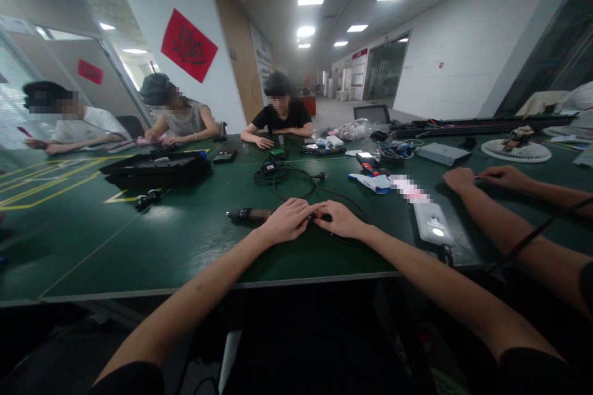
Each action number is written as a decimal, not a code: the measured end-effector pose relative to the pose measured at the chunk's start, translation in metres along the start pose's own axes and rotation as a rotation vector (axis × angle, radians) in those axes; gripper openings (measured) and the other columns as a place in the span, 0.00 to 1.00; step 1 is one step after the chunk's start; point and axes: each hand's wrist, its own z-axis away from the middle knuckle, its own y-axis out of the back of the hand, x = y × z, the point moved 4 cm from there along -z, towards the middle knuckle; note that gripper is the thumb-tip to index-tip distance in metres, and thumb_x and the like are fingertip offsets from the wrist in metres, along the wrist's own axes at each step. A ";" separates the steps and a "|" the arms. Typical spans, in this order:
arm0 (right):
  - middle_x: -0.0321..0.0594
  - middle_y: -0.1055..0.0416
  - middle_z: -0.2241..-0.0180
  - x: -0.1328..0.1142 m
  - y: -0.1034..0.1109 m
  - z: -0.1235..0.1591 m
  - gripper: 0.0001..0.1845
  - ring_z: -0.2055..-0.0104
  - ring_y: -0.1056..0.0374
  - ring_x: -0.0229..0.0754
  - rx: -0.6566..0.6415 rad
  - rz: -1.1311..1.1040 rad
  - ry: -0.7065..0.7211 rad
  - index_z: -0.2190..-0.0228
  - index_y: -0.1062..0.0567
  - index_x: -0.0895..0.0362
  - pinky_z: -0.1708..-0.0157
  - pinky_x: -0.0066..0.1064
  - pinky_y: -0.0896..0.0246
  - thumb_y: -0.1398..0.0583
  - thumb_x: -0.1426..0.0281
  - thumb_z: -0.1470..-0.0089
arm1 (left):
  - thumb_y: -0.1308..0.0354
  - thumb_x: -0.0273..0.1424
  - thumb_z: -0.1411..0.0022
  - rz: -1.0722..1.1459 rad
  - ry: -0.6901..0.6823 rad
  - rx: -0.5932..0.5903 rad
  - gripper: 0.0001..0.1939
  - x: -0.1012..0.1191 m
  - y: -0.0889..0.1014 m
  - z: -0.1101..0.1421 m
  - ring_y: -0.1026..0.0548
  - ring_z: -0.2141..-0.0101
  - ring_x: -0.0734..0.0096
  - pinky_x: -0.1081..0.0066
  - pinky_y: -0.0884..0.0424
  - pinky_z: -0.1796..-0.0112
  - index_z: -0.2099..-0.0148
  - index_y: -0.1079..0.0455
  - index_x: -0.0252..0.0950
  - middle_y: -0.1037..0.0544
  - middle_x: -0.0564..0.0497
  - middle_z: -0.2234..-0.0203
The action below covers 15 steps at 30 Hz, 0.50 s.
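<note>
An electric screwdriver (pixel 245 214), dark with a brownish grip, lies on the green table with its tip pointing left. My left hand (pixel 288 220) is wrapped over its rear part. At the tool's cable end, the fingers of my right hand (pixel 341 218) are pinched on a small dark piece, perhaps the cable connector; its details are hidden by the fingers. Both hands nearly touch each other. Behind them a black power cable (pixel 296 180) lies in loose coils, with its plug (pixel 320 176) to the right.
A black tray (pixel 155 166) stands at the left, near small black parts (pixel 147 199). To the right lie a white device (pixel 433 223), a blue-white packet (pixel 373 182) and a grey box (pixel 443 153). A co-worker's hands (pixel 504 178) work at far right; several people sit opposite.
</note>
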 end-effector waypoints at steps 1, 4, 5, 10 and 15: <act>0.42 0.22 0.58 0.000 0.000 0.000 0.05 0.55 0.29 0.46 0.002 0.002 0.000 0.67 0.22 0.55 0.52 0.38 0.35 0.35 0.69 0.38 | 0.48 0.29 0.27 0.004 -0.009 -0.004 0.32 0.000 0.000 0.000 0.29 0.46 0.58 0.58 0.33 0.42 0.25 0.51 0.38 0.25 0.44 0.50; 0.42 0.22 0.59 0.000 0.000 0.000 0.05 0.55 0.29 0.46 0.001 0.003 0.004 0.68 0.23 0.55 0.53 0.38 0.35 0.35 0.69 0.38 | 0.50 0.30 0.25 0.001 0.003 0.003 0.30 0.000 0.001 0.000 0.28 0.47 0.58 0.57 0.33 0.43 0.25 0.50 0.39 0.25 0.45 0.51; 0.42 0.22 0.59 0.001 -0.001 0.000 0.05 0.56 0.29 0.46 0.001 0.001 0.006 0.68 0.23 0.55 0.54 0.38 0.35 0.35 0.69 0.38 | 0.50 0.31 0.25 -0.001 0.013 0.009 0.30 -0.001 0.001 0.000 0.28 0.48 0.58 0.57 0.33 0.43 0.25 0.50 0.39 0.25 0.45 0.52; 0.42 0.22 0.58 0.002 -0.001 0.001 0.06 0.55 0.28 0.45 0.017 -0.003 -0.007 0.68 0.22 0.55 0.53 0.37 0.34 0.34 0.69 0.38 | 0.49 0.30 0.27 0.023 -0.009 0.003 0.32 0.000 0.000 0.000 0.29 0.46 0.57 0.57 0.33 0.42 0.25 0.51 0.39 0.25 0.44 0.50; 0.41 0.22 0.59 0.002 -0.001 0.001 0.05 0.55 0.28 0.46 0.010 -0.007 0.009 0.68 0.22 0.55 0.53 0.37 0.34 0.35 0.69 0.38 | 0.50 0.32 0.25 0.000 0.025 0.005 0.30 -0.001 0.000 0.000 0.28 0.47 0.56 0.56 0.33 0.44 0.25 0.50 0.38 0.25 0.44 0.52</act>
